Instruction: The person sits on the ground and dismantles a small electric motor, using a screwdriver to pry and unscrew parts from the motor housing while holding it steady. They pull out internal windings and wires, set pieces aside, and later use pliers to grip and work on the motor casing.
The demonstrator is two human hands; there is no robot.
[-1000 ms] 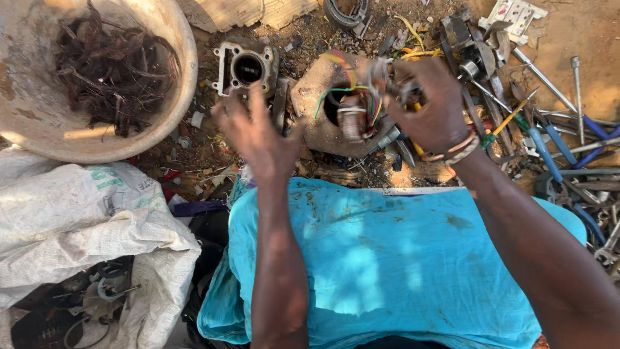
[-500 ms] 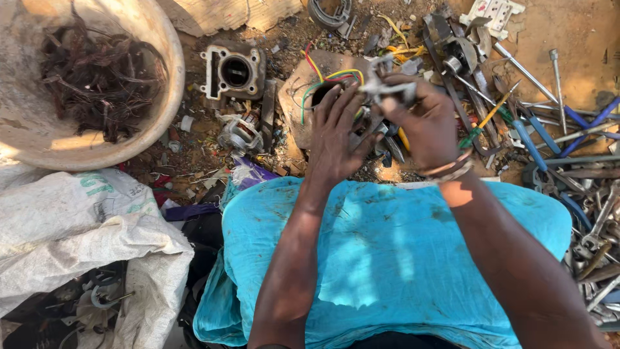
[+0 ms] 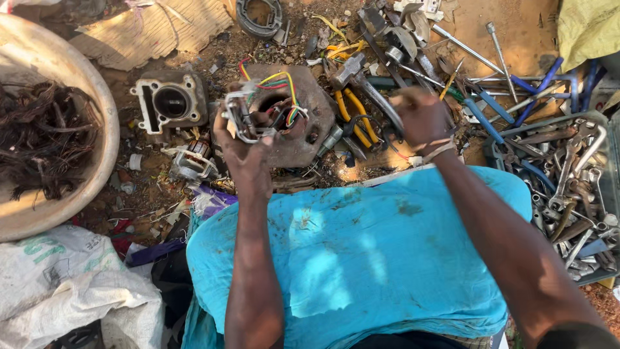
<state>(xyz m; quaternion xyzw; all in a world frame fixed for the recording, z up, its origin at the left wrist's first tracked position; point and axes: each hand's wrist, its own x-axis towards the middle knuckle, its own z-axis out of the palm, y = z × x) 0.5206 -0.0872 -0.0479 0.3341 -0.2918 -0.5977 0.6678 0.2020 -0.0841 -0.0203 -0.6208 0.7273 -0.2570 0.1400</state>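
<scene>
Bare reddish dirt (image 3: 194, 52) littered with scrap metal and tools is our workplace, and a turquoise cloth (image 3: 361, 258) covers our lap. Our left hand (image 3: 245, 152) is closed around a small metal frame with coloured wires (image 3: 248, 113), a wound electrical part with red, yellow and green leads looping off its top; we hold it up over a rusty round casing (image 3: 303, 123) that lies flat on the ground. Half a second ago both hands were clustered together on this part; now the right hand (image 3: 420, 116) has come away to the side and sits fisted over the tool pile, blurred with motion, so we cannot tell what, if anything, it grips. That leaves the wired part carried by the left hand alone. Just beside the right hand lie yellow-handled pliers (image 3: 352, 110) and a hammer (image 3: 358, 77), with long screwdrivers and blue-handled tools further out. To the left of the casing rests a grey engine cylinder block (image 3: 171, 103) with its round bore facing up. At the far left a large pale basin (image 3: 97, 148) holds a tangle of dark wire (image 3: 45, 136), a white sack (image 3: 71, 291) lies below it, and at the far right a tray of spanners (image 3: 568, 187) sits at the edge.
</scene>
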